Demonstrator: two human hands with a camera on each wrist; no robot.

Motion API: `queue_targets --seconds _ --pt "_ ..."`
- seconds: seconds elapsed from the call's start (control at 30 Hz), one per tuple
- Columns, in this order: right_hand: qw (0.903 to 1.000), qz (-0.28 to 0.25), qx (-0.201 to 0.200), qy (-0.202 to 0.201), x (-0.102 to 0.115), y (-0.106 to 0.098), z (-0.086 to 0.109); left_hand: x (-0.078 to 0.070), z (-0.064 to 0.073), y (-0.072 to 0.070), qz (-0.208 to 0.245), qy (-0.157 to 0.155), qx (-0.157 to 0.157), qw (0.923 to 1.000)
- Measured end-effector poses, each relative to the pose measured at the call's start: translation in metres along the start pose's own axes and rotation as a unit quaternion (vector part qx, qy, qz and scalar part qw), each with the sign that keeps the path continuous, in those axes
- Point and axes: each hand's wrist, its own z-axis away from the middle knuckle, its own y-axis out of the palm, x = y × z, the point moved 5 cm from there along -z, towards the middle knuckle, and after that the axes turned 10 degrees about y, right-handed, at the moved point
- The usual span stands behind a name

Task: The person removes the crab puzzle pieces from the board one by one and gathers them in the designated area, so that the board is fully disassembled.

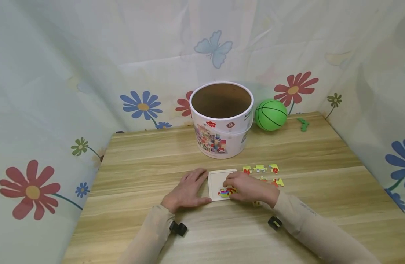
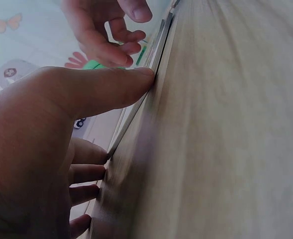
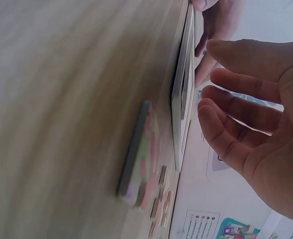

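A shallow white puzzle tray (image 1: 217,180) lies flat on the table, with joined colourful jigsaw pieces (image 1: 225,193) in its lower part. Along the tray's left side rests my left hand (image 1: 188,189); in the left wrist view its thumb (image 2: 111,89) touches the edge, fingers spread along it. My right hand (image 1: 252,189) hovers over the tray's right half, fingers loosely bent. In the right wrist view nothing shows between those fingers (image 3: 228,137). Loose jigsaw pieces (image 1: 274,168) lie right of the tray, some partly hidden by the right hand; one piece (image 3: 142,162) sits near its wrist.
Behind the tray stands a large white bucket (image 1: 219,139) with a handle. A green ball (image 1: 271,114) sits beside it, and a small green object (image 1: 303,124) lies farther right. Flowered curtains (image 1: 143,62) border the wooden table (image 1: 146,157) at the back and sides.
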Motion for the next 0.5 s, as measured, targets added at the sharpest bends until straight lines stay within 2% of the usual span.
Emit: queue_targets --seconds 0.3,0.5 --pt "0.9997 -0.009 0.022 0.008 0.005 0.004 -0.008 -0.001 0.000 -0.002 0.000 0.009 -0.009 0.9999" --pt "0.9991 -0.005 0.037 0.019 0.005 0.009 -0.012 -0.001 0.000 -0.003 -0.003 0.003 -0.004 1.0000"
